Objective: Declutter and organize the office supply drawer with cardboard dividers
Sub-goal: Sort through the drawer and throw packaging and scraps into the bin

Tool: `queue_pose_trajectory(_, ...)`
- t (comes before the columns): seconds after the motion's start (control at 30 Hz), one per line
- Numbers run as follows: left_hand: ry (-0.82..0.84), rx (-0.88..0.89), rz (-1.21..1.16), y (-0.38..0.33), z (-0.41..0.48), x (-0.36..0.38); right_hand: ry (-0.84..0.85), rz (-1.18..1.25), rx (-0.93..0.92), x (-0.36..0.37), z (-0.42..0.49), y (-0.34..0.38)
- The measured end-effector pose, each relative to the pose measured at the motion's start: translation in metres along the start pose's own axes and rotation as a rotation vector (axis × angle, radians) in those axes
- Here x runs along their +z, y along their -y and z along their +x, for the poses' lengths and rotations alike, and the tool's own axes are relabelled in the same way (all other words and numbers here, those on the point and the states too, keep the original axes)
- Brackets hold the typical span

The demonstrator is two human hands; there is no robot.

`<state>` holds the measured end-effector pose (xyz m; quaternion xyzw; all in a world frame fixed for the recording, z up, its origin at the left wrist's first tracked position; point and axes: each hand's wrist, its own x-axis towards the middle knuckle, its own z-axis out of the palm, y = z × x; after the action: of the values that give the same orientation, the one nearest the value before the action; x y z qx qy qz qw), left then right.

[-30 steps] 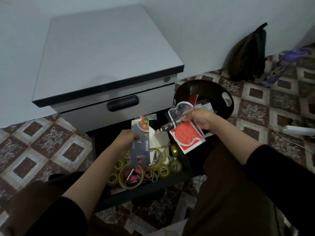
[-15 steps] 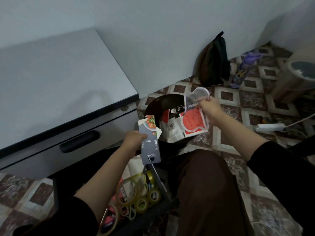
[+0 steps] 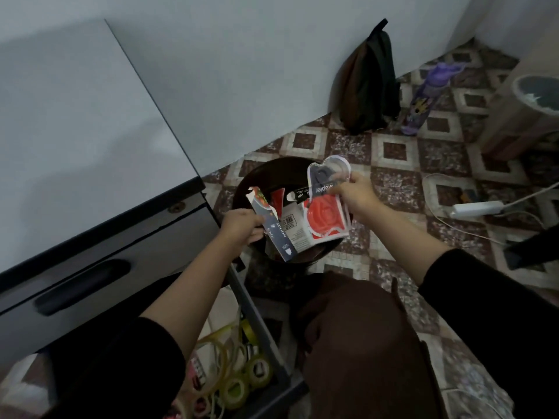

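Our left hand [image 3: 240, 226] fingers pinch spoon box [image 3: 273, 229], right hand [image 3: 357, 196] fingers pinch stapler pack [image 3: 325, 213], mid-frame over bin [image 3: 272, 173]; we drop both squarely inside, clear of rim.

The drawer [image 3: 259, 326] (tape rolls [image 3: 257, 370] inside) runs off the bottom edge.

Found bin [image 3: 273, 165] on floor just right of cabinet [image 3: 75, 131], spoon box [image 3: 273, 229] and stapler pack [image 3: 325, 213] above it. Noted open drawer [image 3: 260, 325] holding tape rolls [image 3: 239, 385] before cabinet. Logged bag [image 3: 367, 83] against wall behind bin.
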<state>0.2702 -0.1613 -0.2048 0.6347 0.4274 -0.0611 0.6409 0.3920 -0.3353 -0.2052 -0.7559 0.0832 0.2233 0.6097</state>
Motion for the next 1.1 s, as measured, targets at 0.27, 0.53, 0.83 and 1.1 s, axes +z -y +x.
queue_pose_trajectory(0.27,0.073,-0.049,0.273,0.034,0.0,-0.013,0.189,-0.252,-0.078,0.014,0.009,-0.019)
queue_pose_trajectory(0.53,0.08,-0.001,0.278,0.059,-0.031,-0.056,0.18,-0.331,-0.065,0.03,-0.023,-0.01)
queue_pose_trajectory(0.83,-0.055,0.107,0.318,0.113,-0.085,-0.131,0.377,-0.478,-0.123,0.099,-0.111,-0.015)
queue_pose_trajectory(1.1,-0.122,0.029,0.514,0.183,-0.103,-0.175,0.534,-0.639,-0.111,0.169,-0.152,-0.084)
